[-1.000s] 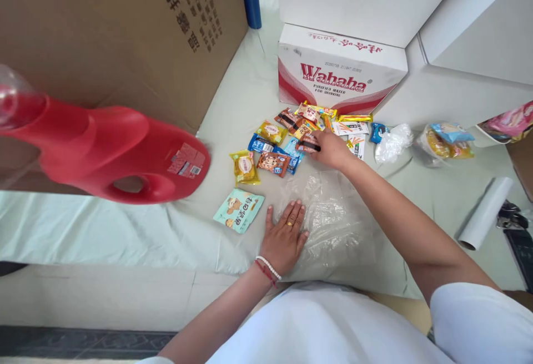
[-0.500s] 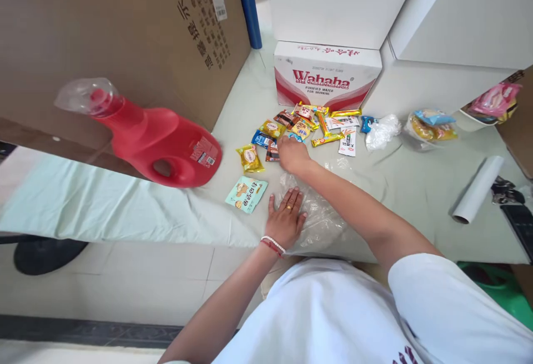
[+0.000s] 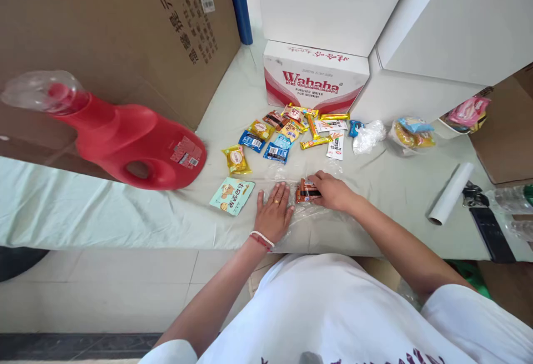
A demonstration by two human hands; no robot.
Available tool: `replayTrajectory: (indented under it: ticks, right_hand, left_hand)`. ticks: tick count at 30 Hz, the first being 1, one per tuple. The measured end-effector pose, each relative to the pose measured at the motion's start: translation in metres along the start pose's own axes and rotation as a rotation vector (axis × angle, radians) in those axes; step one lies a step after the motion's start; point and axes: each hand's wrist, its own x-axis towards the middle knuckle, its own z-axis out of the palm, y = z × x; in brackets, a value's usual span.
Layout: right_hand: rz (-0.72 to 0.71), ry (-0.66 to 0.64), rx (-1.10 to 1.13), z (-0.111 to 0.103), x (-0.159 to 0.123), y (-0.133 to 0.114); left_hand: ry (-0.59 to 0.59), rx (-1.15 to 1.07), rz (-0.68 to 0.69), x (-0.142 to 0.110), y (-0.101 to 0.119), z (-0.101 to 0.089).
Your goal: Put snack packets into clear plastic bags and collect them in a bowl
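Note:
My left hand [image 3: 272,214] lies flat, fingers stretched out, on a clear plastic bag [image 3: 297,218] near the table's front edge. Just right of it, my right hand [image 3: 333,191] grips a brown snack packet [image 3: 307,191] by its right side, over the same bag. A mint-green pouch [image 3: 232,195] lies left of my left hand. Beyond the hands spread several wrapped snacks: a yellow packet [image 3: 236,160], a dark blue packet [image 3: 251,141], a light blue packet [image 3: 278,148], a thin yellow stick packet [image 3: 316,142] and a white packet [image 3: 335,145].
A big red jug [image 3: 166,147] and a large cardboard box [image 3: 104,36] stand on the left. Behind the snacks is a Wahaha water carton [image 3: 314,78]. To the right are a crumpled white plastic bundle [image 3: 369,135], a tub of snacks [image 3: 412,134], a white roll [image 3: 452,193] and a phone [image 3: 492,234].
My right hand has come back from the snack pile toward me with the brown packet, now over the clear bag. My left hand stays flat on the bag. The view has shifted slightly.

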Motion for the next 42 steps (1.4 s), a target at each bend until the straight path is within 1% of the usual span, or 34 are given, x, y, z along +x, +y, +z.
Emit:
replayTrajectory:
  ticks: [1,3,5,10,16,22,25,27,29,31,33,34,35,36,37,39,41,42]
  right_hand:
    - [0.004,-0.002,0.012,0.007,-0.001,0.000]
    - [0.000,0.034,0.048,0.013,-0.004,0.001]
    - [-0.006,0.061,0.068,0.012,-0.007,0.002]
    - [-0.006,0.051,0.021,0.008,-0.007,0.000]
    - [-0.016,0.065,-0.085,0.018,-0.002,-0.012]
    - [-0.002,0.113,-0.085,0.012,-0.014,-0.009]
    - [-0.031,0.146,-0.093,0.014,-0.014,-0.014]
    - [-0.067,0.126,-0.102,0.019,-0.010,-0.017]
    - [-0.096,0.102,-0.092,0.023,-0.006,-0.018]
    - [-0.111,0.113,-0.040,0.025,-0.008,-0.013]
    - [-0.126,0.168,0.047,0.024,-0.022,-0.003]
    - [-0.150,0.195,0.094,0.024,-0.033,0.004]
    - [-0.186,0.216,0.136,0.026,-0.045,0.012]
    - [-0.233,0.223,0.166,0.030,-0.059,0.020]
    - [-0.283,0.222,0.180,0.036,-0.072,0.027]
    - [-0.340,0.215,0.174,0.054,-0.093,0.041]
    - [-0.314,0.256,0.176,0.074,-0.105,0.051]
    - [-0.293,0.285,0.199,0.081,-0.107,0.054]
  left_hand:
    - [-0.002,0.010,0.001,-0.001,-0.001,-0.001]
    - [0.003,0.024,-0.005,-0.005,-0.004,-0.004]
    - [0.020,0.032,-0.031,-0.008,-0.006,-0.005]
    - [0.035,0.050,-0.109,-0.010,-0.006,-0.003]
    - [0.037,0.061,-0.120,-0.009,-0.005,0.001]
    - [0.043,0.060,-0.121,-0.009,-0.004,0.001]
    - [0.050,0.047,-0.122,-0.008,-0.004,0.002]
    - [0.064,0.034,-0.117,-0.008,-0.005,0.002]
    - [0.102,0.026,-0.104,-0.010,-0.007,0.001]
    - [0.182,0.034,-0.077,-0.015,-0.010,-0.002]
    - [0.278,0.045,-0.002,-0.023,-0.015,-0.006]
    - [0.307,0.038,0.060,-0.028,-0.017,-0.009]
    - [0.307,0.018,0.136,-0.033,-0.020,-0.012]
    - [0.271,-0.016,0.216,-0.037,-0.023,-0.015]
    - [0.205,-0.059,0.285,-0.041,-0.026,-0.018]
    - [0.036,-0.145,0.372,-0.047,-0.033,-0.021]
    - [-0.102,-0.190,0.400,-0.051,-0.041,-0.023]
    - [-0.147,-0.194,0.405,-0.051,-0.044,-0.023]
